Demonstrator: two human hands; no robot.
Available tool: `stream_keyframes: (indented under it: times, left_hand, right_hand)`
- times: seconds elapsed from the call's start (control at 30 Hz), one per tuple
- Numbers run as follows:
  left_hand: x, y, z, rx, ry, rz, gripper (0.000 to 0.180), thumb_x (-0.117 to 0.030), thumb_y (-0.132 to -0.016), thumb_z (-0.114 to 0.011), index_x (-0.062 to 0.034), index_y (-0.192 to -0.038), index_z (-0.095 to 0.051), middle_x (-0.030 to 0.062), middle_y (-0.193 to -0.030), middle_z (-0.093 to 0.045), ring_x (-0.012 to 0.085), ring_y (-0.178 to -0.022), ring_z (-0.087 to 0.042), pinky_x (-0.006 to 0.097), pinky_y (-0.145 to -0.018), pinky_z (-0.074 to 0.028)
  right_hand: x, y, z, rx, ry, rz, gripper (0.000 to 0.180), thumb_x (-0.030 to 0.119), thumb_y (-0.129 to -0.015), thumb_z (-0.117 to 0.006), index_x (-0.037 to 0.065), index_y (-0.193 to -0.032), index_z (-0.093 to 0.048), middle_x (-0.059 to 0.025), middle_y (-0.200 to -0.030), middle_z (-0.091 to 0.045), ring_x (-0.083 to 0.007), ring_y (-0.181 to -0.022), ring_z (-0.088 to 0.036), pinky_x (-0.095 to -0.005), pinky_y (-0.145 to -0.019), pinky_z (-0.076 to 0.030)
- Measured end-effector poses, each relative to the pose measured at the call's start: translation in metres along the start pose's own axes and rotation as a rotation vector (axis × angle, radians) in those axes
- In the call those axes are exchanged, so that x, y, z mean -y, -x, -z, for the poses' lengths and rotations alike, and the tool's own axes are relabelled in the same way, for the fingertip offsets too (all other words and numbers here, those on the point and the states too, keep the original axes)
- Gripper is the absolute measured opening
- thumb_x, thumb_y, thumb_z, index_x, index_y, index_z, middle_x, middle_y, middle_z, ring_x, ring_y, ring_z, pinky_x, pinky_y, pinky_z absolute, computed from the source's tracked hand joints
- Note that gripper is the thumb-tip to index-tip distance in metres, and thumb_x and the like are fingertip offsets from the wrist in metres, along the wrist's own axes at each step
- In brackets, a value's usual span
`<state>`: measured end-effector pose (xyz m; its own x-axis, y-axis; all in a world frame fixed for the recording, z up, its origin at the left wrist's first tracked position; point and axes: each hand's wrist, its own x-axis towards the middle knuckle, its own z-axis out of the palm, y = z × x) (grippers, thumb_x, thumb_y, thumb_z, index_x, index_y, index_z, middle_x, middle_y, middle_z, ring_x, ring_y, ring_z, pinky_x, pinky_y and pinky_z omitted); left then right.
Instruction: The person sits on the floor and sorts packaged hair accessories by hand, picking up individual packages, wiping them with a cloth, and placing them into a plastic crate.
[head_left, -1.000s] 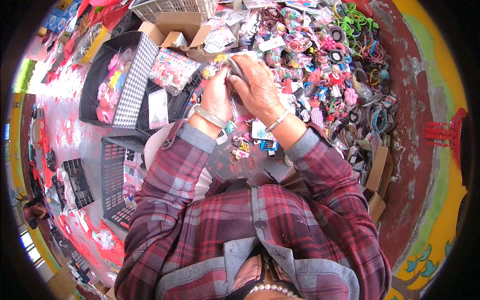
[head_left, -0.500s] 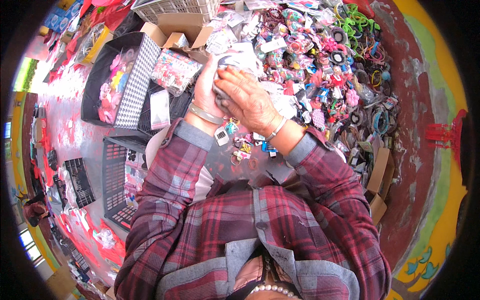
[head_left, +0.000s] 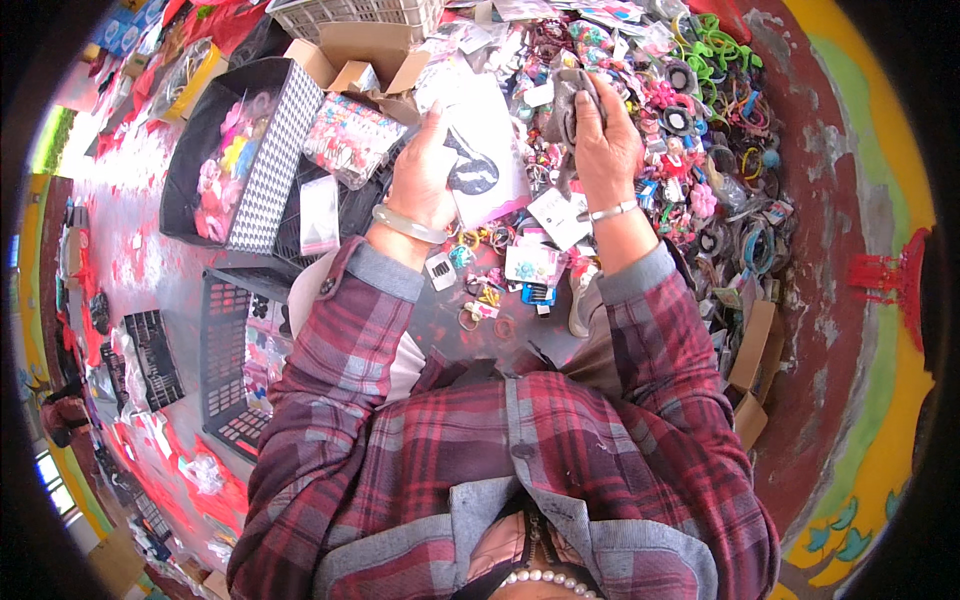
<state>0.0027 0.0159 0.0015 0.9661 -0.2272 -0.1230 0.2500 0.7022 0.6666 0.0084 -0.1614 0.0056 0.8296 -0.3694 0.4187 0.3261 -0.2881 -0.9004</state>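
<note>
My left hand (head_left: 420, 180), wearing a pale bangle, grips the left edge of a flat white packet (head_left: 505, 150), thumb on top. A dark, looped shape (head_left: 473, 172) shows on the packet; whether it is printed or an item inside I cannot tell. To the right, my right hand (head_left: 610, 150) is closed around a crumpled grey-brown cloth piece (head_left: 568, 105), which hangs down past the fingers. Below the packet lie small hair ties (head_left: 480, 300), a white card with a pale blue flower ornament (head_left: 531, 263) and a plain white card (head_left: 560, 218).
A big pile of hair accessories (head_left: 690, 150) spreads at the right, with green headbands (head_left: 715, 45) at its far end. On the left stand a houndstooth box (head_left: 275, 165), a dark plastic crate (head_left: 225, 350) and an open cardboard box (head_left: 365, 50). Another cardboard box (head_left: 755, 350) sits near right.
My hands were pressed together and have come apart. The right hand has moved right with the grey-brown cloth piece; the white packet beside my left hand now shows more fully.
</note>
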Motion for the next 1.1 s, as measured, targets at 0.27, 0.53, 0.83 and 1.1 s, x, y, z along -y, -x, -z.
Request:
stream_keyframes:
  times: [0.27, 0.53, 0.83, 1.1]
  left_hand:
    - [0.021, 0.005, 0.0, 0.04, 0.275, 0.136, 0.034, -0.032, -0.092, -0.037, -0.0062, -0.107, -0.052, 0.0084, -0.104, -0.057, 0.0197, -0.097, -0.055, 0.032, -0.087, -0.043]
    - [-0.013, -0.007, -0.005, -0.004, 0.213, -0.082, 0.045, -0.036, -0.094, -0.029, -0.0042, -0.123, -0.043, 0.0132, -0.118, -0.051, 0.028, -0.109, -0.049, 0.041, -0.095, -0.037]
    - [-0.035, -0.019, 0.007, -0.153, 0.156, -0.252, 0.046, -0.038, -0.095, -0.027, -0.0078, -0.126, -0.041, 0.0126, -0.121, -0.05, 0.0289, -0.11, -0.048, 0.044, -0.094, -0.038]
    - [-0.039, -0.011, 0.001, -0.144, 0.1, -0.358, 0.042, -0.036, -0.094, -0.035, -0.009, -0.124, -0.046, 0.0097, -0.116, -0.053, 0.0268, -0.109, -0.05, 0.045, -0.093, -0.039]
  right_hand:
    - [0.025, 0.056, -0.04, 0.383, 0.188, 0.494, 0.043, 0.002, -0.072, -0.057, 0.006, -0.114, -0.053, -0.017, -0.116, -0.052, -0.0343, -0.111, -0.048, -0.0425, -0.095, -0.036]
    - [0.007, 0.047, -0.029, 0.47, 0.305, 0.52, 0.044, 0.002, -0.077, -0.052, 0.007, -0.12, -0.048, -0.0171, -0.122, -0.048, -0.0347, -0.117, -0.043, -0.0445, -0.098, -0.032]
    - [-0.003, 0.063, -0.027, 0.599, 0.301, 0.648, 0.044, 0.002, -0.069, -0.057, 0.008, -0.112, -0.054, -0.0147, -0.122, -0.048, -0.0302, -0.114, -0.047, -0.038, -0.093, -0.041]
    - [0.002, 0.036, -0.013, 0.439, -0.843, -0.95, 0.021, 0.017, -0.084, -0.057, 0.003, -0.098, -0.061, -0.005, -0.092, -0.062, -0.0131, -0.082, -0.059, -0.0264, -0.07, -0.048]
